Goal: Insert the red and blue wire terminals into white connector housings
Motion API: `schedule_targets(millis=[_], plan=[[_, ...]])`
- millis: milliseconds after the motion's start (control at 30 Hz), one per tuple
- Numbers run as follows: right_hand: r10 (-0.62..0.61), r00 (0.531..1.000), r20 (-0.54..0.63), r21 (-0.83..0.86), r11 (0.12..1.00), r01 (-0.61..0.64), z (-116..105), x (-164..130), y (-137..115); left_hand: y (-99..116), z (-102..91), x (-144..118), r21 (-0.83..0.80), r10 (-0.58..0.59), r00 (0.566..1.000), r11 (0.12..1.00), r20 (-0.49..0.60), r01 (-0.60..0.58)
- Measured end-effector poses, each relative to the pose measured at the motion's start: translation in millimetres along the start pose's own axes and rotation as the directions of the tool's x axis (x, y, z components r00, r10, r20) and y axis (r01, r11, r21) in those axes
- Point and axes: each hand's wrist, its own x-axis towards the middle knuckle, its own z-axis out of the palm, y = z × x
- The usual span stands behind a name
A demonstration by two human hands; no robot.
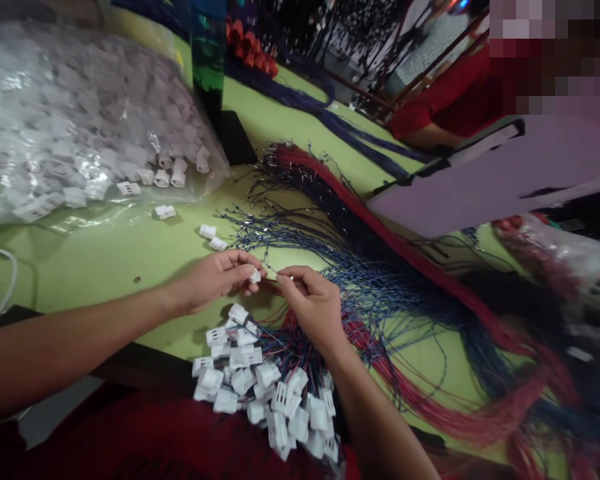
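Note:
My left hand (219, 277) pinches a small white plastic connector housing (255, 275) over the green table (95, 260). My right hand (310, 303) holds a thin wire end (276, 273) right at the connector, the fingertips of both hands almost touching. Below my hands, at the near edge, lies a pile of white connectors with red and blue wires attached (270, 393). A large fan of loose red and blue wires (375, 267) spreads to the right of my hands.
A clear plastic bag of white connectors (75, 127) sits at the back left, with a few loose connectors (213, 237) spilled near it. A person in red (455, 100) works at the far right behind a pale board (505, 173). Dark wire bundles (325, 113) lie farther back.

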Motion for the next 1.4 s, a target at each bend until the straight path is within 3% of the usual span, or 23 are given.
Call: schedule_targets(millis=[200,367,500,733,933,1067,1133,1200,1233,1333,1400], plan=[[-0.068,0.998,-0.002,-0.036,0.997,0.067,-2,-3,-6,1,-3.2,1,-0.035,-0.009,1.000,0.999,-0.004,0.008],[-0.119,0.988,0.098,-0.088,0.988,0.128,-1,-6,-3,1,-5.1,2,-0.068,-0.009,1.000,0.998,-0.001,0.009],[-0.181,0.978,0.102,-0.173,0.965,0.197,0,-7,1,0,-3.4,2,-0.070,-0.007,1.000,0.998,-0.003,0.006],[-0.200,0.971,0.128,-0.282,0.932,0.229,7,-10,-3,0,3.3,-1,0.137,0.050,0.999,0.989,-0.001,-0.050],[-0.222,0.964,0.145,-0.295,0.921,0.256,15,-10,-8,-2,5.7,0,0.181,0.027,0.999,0.983,-0.041,-0.019],[-0.174,0.960,0.219,-0.173,0.961,0.213,0,2,-6,-2,6.5,-1,0.172,0.046,0.998,0.985,-0.050,-0.036],[-0.131,0.981,0.143,-0.195,0.968,0.158,-13,21,3,-1,7.2,-2,0.180,0.055,0.997,0.983,-0.049,-0.045],[-0.141,0.989,-0.044,-0.387,0.915,0.113,-26,44,17,0,7.9,-3,0.208,0.055,0.998,0.977,-0.039,-0.045],[-0.157,0.986,-0.056,-0.517,0.850,0.106,-30,56,26,1,8.1,-3,0.218,0.051,0.998,0.975,-0.036,-0.042],[-0.123,0.991,0.050,-0.757,0.643,0.118,-39,80,47,3,8.2,-3,0.203,0.030,0.998,0.979,-0.055,-0.018],[-0.125,0.990,0.069,-0.784,0.607,0.131,-43,85,54,4,7.9,-2,0.187,0.016,0.998,0.982,-0.055,-0.006]])
